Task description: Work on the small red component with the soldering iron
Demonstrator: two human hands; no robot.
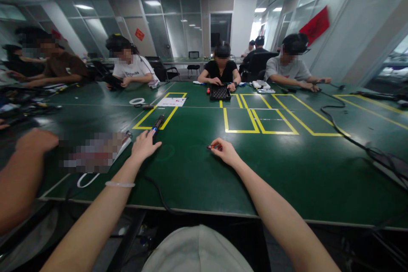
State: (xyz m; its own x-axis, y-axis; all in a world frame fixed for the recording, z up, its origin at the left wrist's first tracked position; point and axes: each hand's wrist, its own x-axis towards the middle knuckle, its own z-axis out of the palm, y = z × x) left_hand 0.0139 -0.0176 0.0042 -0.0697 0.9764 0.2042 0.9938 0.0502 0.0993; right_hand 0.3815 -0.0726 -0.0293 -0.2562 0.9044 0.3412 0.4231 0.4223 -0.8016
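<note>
My left hand (144,145) lies on the green table (197,170), fingers wrapped round the near end of a dark pen-shaped tool with a blue band (157,123); a black cord runs from it back along my forearm. My right hand (225,149) rests on the table to the right, its fingertips pinched on a small red piece (210,147). A thin bracelet sits on my left wrist.
Yellow tape rectangles (255,119) mark the table. A black tray (219,92) lies before a person opposite. Other seated people line the far and left edges; a neighbour's arm (22,170) reaches in at left. A white sheet (171,101), white cable coil (137,101) and black cables (350,136) lie around.
</note>
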